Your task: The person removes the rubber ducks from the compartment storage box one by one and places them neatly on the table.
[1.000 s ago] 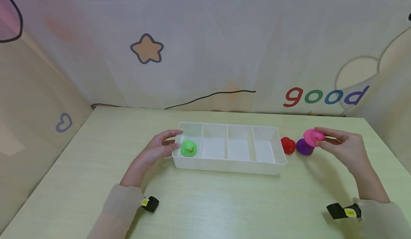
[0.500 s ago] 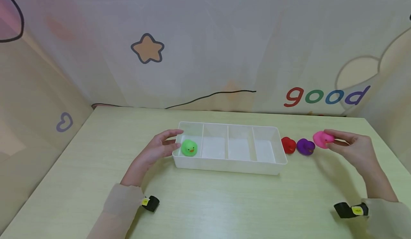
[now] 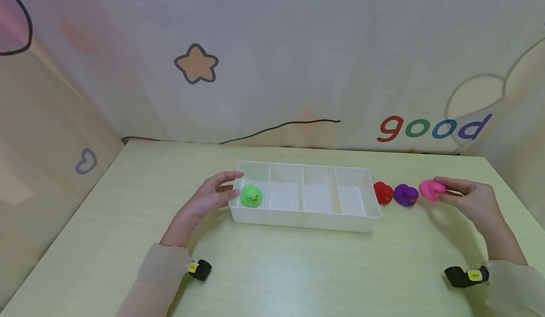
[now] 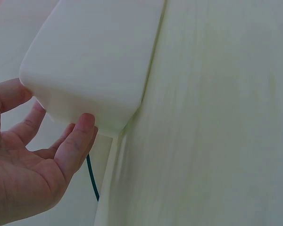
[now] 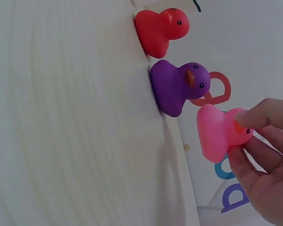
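Observation:
My right hand (image 3: 474, 201) pinches a pink rubber duck (image 3: 431, 190) between thumb and fingers, just right of a purple rubber duck (image 3: 406, 195). In the right wrist view the pink duck (image 5: 214, 132) is tilted, its base apart from the tabletop. A red rubber duck (image 3: 384, 193) sits between the purple one and the white divided box (image 3: 298, 218). My left hand (image 3: 213, 194) rests against the box's left end, fingertips at the rim. The left wrist view shows its spread fingers (image 4: 80, 136) along the end wall. A green rubber duck (image 3: 251, 196) lies in the leftmost compartment.
The pale wooden table (image 3: 264, 269) extends in front of the box and to both sides. Behind it stands a printed backdrop (image 3: 272, 61) with a star and coloured letters. A black wrist strap (image 3: 464, 277) is on the right sleeve, another strap (image 3: 200, 269) on the left.
My right hand has moved right and slightly down with the pink duck, from in front of the purple duck to beside it. The left hand keeps its place on the box.

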